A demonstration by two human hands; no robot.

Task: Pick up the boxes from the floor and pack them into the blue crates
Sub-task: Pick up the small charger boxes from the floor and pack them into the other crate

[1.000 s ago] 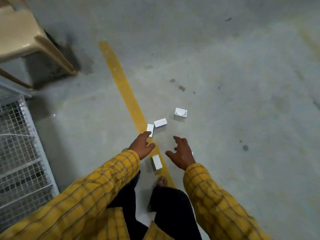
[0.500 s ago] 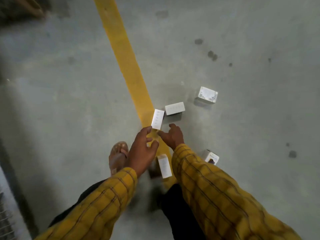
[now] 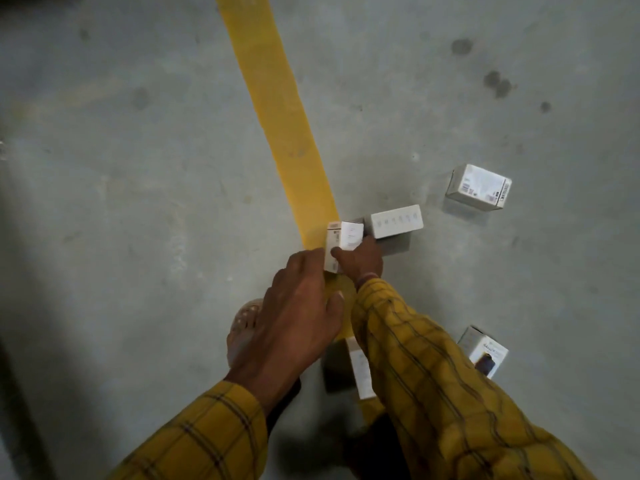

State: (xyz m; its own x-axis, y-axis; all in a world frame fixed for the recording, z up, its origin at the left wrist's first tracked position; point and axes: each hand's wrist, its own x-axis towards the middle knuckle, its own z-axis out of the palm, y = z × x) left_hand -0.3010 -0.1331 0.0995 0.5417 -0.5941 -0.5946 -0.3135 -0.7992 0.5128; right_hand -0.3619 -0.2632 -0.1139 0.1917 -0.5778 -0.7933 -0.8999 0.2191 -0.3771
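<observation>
Several small white boxes lie on the concrete floor. My right hand (image 3: 360, 259) grips one white box (image 3: 343, 239) at the edge of the yellow line, thumb on its near face. A second box (image 3: 396, 221) lies right beside it. A third box (image 3: 479, 187) sits farther right. Another box (image 3: 360, 372) lies below my right sleeve, partly hidden, and a box with a dark picture (image 3: 483, 351) rests at the right. My left hand (image 3: 294, 323) hovers with fingers extended just left of the gripped box, holding nothing. No blue crate is in view.
A yellow painted line (image 3: 277, 116) runs from the top down to my hands. My sandalled foot (image 3: 242, 327) stands under my left hand. Bare grey concrete (image 3: 121, 202) spreads to the left and right, with dark stains (image 3: 497, 83) at the upper right.
My head has dropped closer to the floor. My right hand reached forward and took hold of the box by the yellow line, tilting it up. My left hand moved in beside it.
</observation>
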